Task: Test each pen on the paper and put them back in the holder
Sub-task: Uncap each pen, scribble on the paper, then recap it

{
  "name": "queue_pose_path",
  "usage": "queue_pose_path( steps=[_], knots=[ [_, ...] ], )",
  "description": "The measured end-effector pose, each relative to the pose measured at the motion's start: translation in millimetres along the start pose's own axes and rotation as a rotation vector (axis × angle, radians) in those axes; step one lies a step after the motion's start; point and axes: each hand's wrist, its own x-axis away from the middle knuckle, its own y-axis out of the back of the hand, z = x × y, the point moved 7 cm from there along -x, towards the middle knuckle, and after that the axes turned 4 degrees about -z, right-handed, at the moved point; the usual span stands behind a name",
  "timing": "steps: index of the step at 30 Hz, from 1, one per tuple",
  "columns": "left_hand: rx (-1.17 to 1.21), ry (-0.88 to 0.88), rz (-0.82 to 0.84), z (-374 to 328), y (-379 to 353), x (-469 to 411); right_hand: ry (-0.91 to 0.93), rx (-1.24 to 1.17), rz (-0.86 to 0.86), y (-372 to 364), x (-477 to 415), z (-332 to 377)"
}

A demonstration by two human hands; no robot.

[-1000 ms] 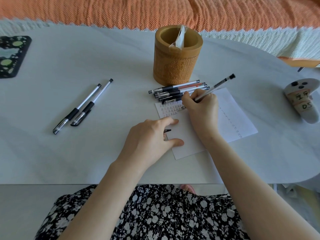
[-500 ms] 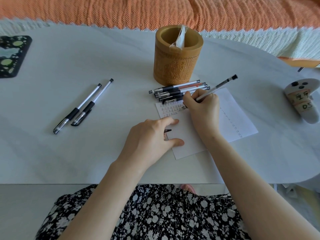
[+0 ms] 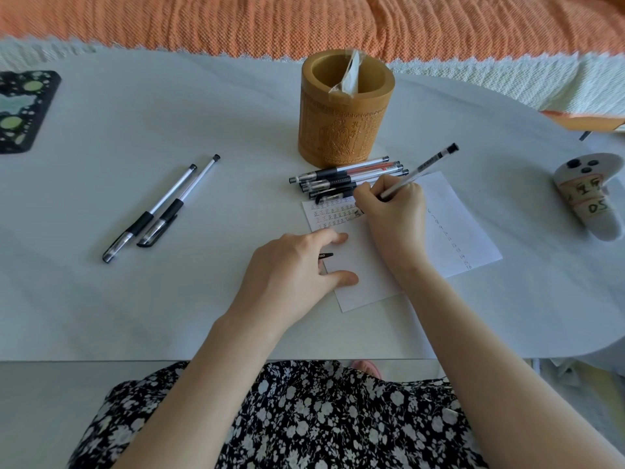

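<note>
2 pens lie at the left of the surface. The left hand pins the paper with a black cap beneath it; I cannot tell whether its fingers grip that cap. In front of the holder, the right hand has its fingers clenched round the pen. Keep the strokes light and the sheet pinned.
</note>
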Motion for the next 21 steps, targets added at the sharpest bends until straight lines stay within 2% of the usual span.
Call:
queue_pose_path(
  steps=[21],
  knots=[
    [0.003,0.003,-0.006,0.4,-0.9,-0.6,-0.022,-0.027,-0.009,-0.5,-1.2,-4.0]
  ],
)
